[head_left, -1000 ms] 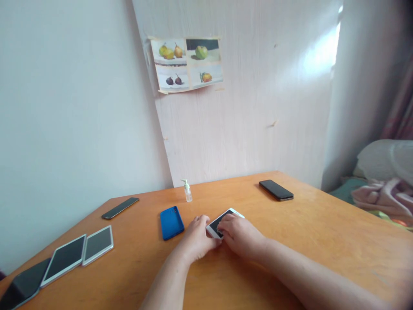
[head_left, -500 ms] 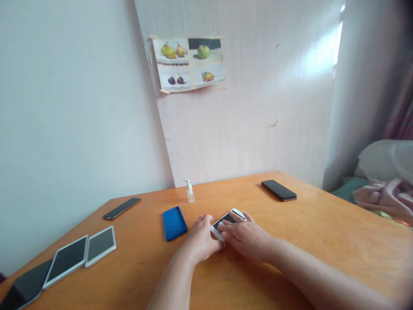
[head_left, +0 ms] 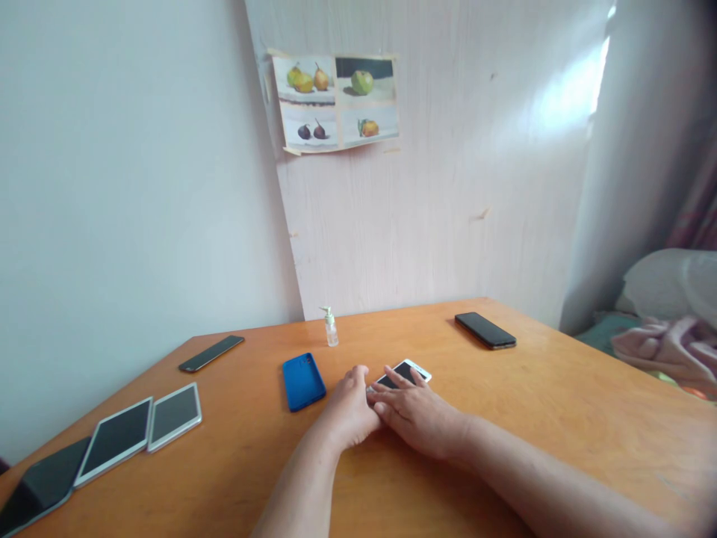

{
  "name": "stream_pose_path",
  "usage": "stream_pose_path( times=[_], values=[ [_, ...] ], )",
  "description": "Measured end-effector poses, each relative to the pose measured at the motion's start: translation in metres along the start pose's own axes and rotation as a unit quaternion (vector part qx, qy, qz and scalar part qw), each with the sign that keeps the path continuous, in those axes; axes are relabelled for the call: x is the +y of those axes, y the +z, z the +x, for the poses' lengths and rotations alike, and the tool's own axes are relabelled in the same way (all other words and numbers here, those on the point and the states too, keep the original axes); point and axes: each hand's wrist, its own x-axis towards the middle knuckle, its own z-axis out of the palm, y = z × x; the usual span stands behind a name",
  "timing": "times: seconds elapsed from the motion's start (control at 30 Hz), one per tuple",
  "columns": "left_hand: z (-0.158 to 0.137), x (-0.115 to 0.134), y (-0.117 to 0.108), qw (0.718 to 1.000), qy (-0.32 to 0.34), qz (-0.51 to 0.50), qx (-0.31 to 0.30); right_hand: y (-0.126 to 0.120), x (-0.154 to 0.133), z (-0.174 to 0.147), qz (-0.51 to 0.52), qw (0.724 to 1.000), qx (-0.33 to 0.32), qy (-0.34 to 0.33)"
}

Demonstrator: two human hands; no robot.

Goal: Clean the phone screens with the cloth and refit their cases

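A white smartphone with a dark screen lies face up on the wooden table, partly covered by my hands. My left hand grips its near left end, thumb and fingers curved around the edge. Over the screen, my right hand lies flat with its fingers stretched and slightly apart. Whatever might be under that palm is hidden. To the left of my left hand is a blue phone case, its hollow side up. Behind them stands a small clear pump bottle upright.
On the table's left side lie a dark phone, a silver-edged phone, a white-framed tablet and a dark tablet. A black phone rests at the back right. The wooden table meets the wall behind.
My right hand has shifted slightly left and nearer across the phone, its fingers more spread; a small white patch under its fingertips no longer shows. My left hand keeps its place. The view has tilted slightly.
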Motion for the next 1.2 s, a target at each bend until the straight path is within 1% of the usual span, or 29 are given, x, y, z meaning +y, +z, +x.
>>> stream_pose_path(
  times=[0.03,0.07,0.2,0.23,0.27,0.3,0.4,0.43,0.47,0.5,0.53,0.6,0.67,0.7,0.73,0.77,0.8,0.87,0.93,0.97,1.0,1.03,1.13,1.17,1.2],
  values=[
    [0.000,0.000,0.000,1.000,0.002,-0.001,-0.001,0.001,0.000,0.001,0.000,1.000,-0.001,-0.006],
    [0.000,0.000,0.000,1.000,0.002,0.000,-0.003,0.001,0.002,0.003,-0.007,1.000,0.003,0.005],
    [0.000,0.003,-0.002,1.000,-0.001,0.012,-0.010,0.000,0.020,0.011,-0.058,0.989,0.049,0.126],
    [-0.001,0.004,-0.002,1.000,-0.003,0.013,-0.012,-0.001,0.022,0.012,-0.059,0.987,0.055,0.141],
    [0.000,0.004,-0.002,1.000,-0.004,0.011,-0.012,-0.001,0.021,0.012,-0.052,0.987,0.053,0.139],
    [0.000,0.004,-0.001,1.000,-0.004,0.008,-0.012,-0.001,0.019,0.011,-0.039,0.991,0.044,0.122],
    [0.001,0.001,0.001,1.000,0.000,-0.007,-0.006,0.002,0.004,0.009,0.013,0.999,0.002,0.030],
    [0.001,0.000,0.001,1.000,0.000,-0.011,-0.005,0.002,0.000,0.009,0.021,1.000,-0.005,0.013],
    [0.001,0.000,0.001,1.000,0.000,-0.013,-0.006,0.002,0.000,0.009,0.021,1.000,-0.005,0.012],
    [0.001,0.000,0.000,1.000,-0.002,-0.013,-0.009,0.001,0.002,0.010,0.013,1.000,0.000,0.028],
    [0.001,0.001,-0.001,1.000,-0.004,-0.011,-0.013,0.000,0.007,0.012,-0.001,0.998,0.009,0.059],
    [0.000,0.003,-0.003,1.000,-0.010,-0.006,-0.017,-0.003,0.023,0.015,-0.036,0.989,0.029,0.141],
    [-0.001,0.005,-0.004,1.000,-0.015,-0.004,-0.016,-0.006,0.039,0.017,-0.066,0.974,0.040,0.214],
    [-0.002,0.005,-0.005,1.000,-0.017,-0.004,-0.016,-0.007,0.044,0.017,-0.075,0.968,0.044,0.236],
    [-0.002,0.006,-0.005,1.000,-0.018,-0.005,-0.015,-0.007,0.046,0.016,-0.081,0.965,0.047,0.243],
    [-0.001,0.005,-0.004,1.000,-0.018,-0.007,-0.014,-0.007,0.044,0.015,-0.081,0.967,0.049,0.235],
    [-0.001,0.005,-0.003,1.000,-0.017,-0.007,-0.012,-0.005,0.039,0.013,-0.076,0.973,0.047,0.213],
    [0.000,0.003,-0.001,1.000,-0.012,-0.008,-0.008,-0.001,0.025,0.010,-0.055,0.988,0.036,0.137],
    [0.001,0.001,0.001,1.000,-0.004,-0.007,-0.002,0.003,0.011,0.007,-0.032,0.998,0.021,0.051],
    [0.001,0.000,0.001,1.000,0.000,-0.006,0.001,0.003,0.007,0.007,-0.028,0.999,0.018,0.025],
    [0.001,0.000,0.001,1.000,0.001,-0.004,0.001,0.003,0.007,0.007,-0.030,0.999,0.017,0.019],
    [0.001,0.001,0.001,1.000,0.000,-0.001,-0.002,0.002,0.010,0.008,-0.039,0.999,0.020,0.031],
    [-0.001,0.004,-0.002,1.000,-0.009,0.007,-0.008,-0.004,0.029,0.010,-0.074,0.987,0.035,0.138],
    [-0.001,0.005,-0.003,1.000,-0.011,0.010,-0.008,-0.006,0.035,0.010,-0.082,0.982,0.039,0.168],
    [-0.002,0.006,-0.004,1.000,-0.011,0.014,-0.006,-0.007,0.038,0.009,-0.085,0.979,0.040,0.183]
  ],
)
